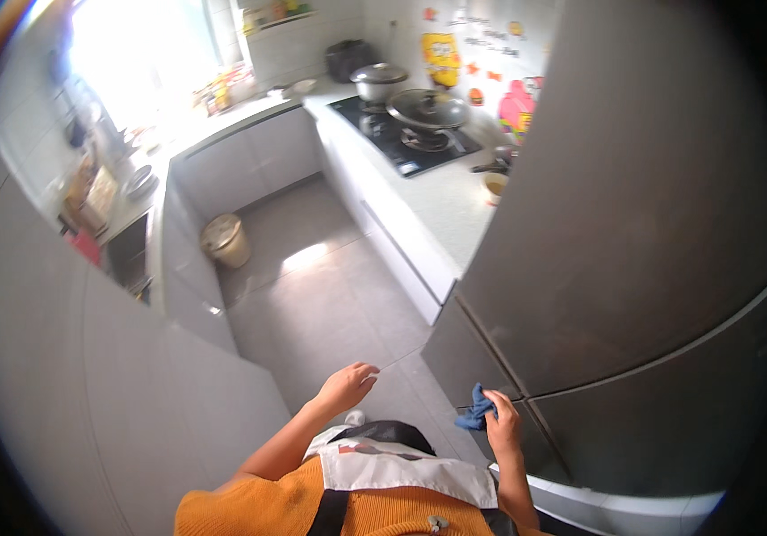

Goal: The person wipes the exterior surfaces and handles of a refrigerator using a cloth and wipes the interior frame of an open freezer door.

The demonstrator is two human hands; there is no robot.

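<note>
A crumpled blue cloth (475,411) is held in the fingers of my right hand (503,423), close in front of the lower doors of a dark grey refrigerator (616,232). Part of the cloth hangs out on the left of the fingers. My left hand (347,387) is in the air over the floor, its fingers loosely bent and a little apart, with nothing seen in it. Both forearms come in from the lower edge, past an orange ribbed top and a white apron (401,473).
Along the right counter (410,201) sits a black gas stove (401,143) with a lidded pot (379,82) and a lidded pan (428,109). A cream bin (226,241) stands on the grey tiled floor (339,286). A sink (129,253) is on the left, by the window.
</note>
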